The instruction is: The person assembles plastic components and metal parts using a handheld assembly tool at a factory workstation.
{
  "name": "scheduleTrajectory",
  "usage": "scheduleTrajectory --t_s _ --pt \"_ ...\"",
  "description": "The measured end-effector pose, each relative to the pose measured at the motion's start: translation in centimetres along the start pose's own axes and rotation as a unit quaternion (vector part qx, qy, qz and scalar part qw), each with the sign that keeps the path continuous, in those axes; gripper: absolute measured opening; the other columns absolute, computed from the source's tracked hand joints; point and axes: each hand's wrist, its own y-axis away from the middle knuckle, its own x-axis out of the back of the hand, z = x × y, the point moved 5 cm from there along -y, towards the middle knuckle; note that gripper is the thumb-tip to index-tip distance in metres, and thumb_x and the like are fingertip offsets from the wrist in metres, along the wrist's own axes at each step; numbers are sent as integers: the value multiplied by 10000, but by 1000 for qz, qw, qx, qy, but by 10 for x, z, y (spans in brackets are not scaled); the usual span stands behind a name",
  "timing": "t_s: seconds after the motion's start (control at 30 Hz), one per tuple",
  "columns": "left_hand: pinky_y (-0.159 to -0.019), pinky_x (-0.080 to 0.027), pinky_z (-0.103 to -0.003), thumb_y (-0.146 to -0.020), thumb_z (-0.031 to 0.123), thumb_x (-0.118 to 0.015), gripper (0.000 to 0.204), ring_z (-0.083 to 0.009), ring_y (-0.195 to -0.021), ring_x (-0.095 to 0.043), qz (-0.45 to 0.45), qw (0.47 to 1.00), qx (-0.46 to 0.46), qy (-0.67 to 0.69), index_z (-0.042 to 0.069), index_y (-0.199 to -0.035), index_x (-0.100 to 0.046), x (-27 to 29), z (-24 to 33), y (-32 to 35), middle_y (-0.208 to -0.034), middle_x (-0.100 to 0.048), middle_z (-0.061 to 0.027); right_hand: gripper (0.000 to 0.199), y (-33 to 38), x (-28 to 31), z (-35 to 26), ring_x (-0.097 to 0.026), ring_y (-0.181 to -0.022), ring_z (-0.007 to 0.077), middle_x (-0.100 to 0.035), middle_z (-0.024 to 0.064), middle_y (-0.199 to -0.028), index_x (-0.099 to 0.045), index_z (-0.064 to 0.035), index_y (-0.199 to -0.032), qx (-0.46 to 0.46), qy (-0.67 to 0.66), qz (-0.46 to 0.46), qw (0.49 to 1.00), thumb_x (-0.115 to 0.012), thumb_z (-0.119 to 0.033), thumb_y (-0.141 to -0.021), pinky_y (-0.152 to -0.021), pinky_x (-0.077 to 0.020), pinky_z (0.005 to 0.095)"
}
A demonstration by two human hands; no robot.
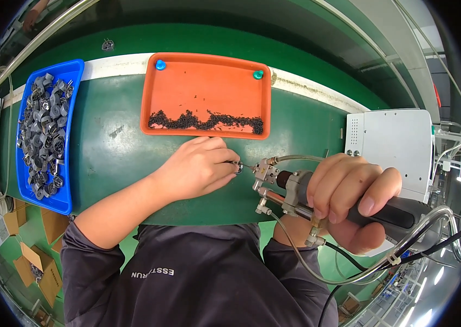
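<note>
Pinching a small dark metal part [237, 166] between thumb and fingertips, the left hand [200, 166] rests closed on the green work mat [110, 158], holding that part just in front of the near rim of the shallow orange plastic tray [206, 71]. The right hand [350, 196] is wrapped tight around the black grip of a metal-headed powered hand tool with clear tubes and black cable [295, 188], and the tool's fine tip meets the part, or comes within a hair of it; the exact contact is too small to tell. Judging from this, one piece is in the middle of being worked, neither put down nor released. Inside the orange tray, along its near wall, lies a ragged row of tiny dark bits [206, 121], with two blue-green pins [160, 65] at its far corners. Well to the left of the orange tray, a blue plastic bin [75, 71] is heaped with grey metal parts [42, 136], so by the look of it plenty of pieces remain, though which have been treated cannot be told. To the right of the orange tray stands a pale grey box-shaped unit [391, 141].
</note>
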Motion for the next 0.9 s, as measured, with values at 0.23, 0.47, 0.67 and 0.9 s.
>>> scheduleTrajectory --t_s 0.23,0.47,0.67,0.9 --pt "-790 -552 -369 -782 131 -791 132 -223 -930 -650 5 1000 -2 0 60 -891 -773 0 -1 2 -1051 -728 -40 414 -1 -1 4 -596 -579 210 -610 41 -710 -537 -72 -1098 -11 13 5 1000 -799 -338 -918 -508 -478 335" --pt "-814 -534 -355 -803 146 -761 116 -203 -938 -635 9 1000 2 -4 68 -889 -754 1 -2 3 -1019 -697 -19 422 -2 0 1 -613 -592 223 -617 46 -729 -541 -64 -1139 7 7 -32 999 -795 -324 -923 -514 -487 348" --pt "-774 -538 -370 -766 114 -817 167 -232 -899 -647 60 997 -3 57 69 -904 -734 6 2 -3 -1018 -695 -30 399 2 -7 -14 -617 -550 188 -625 41 -719 -517 -79 -1057 66 4 11 998 -770 -364 -938 -468 -503 312" --pt "-746 -494 -345 -823 144 -791 119 -208 -883 -631 56 997 -42 -31 90 -858 -691 28 -1 -4 -966 -666 6 370 14 0 -38 -625 -519 149 -617 16 -678 -504 -104 -1001 130 43 72 988 -737 -388 -959 -479 -525 264"
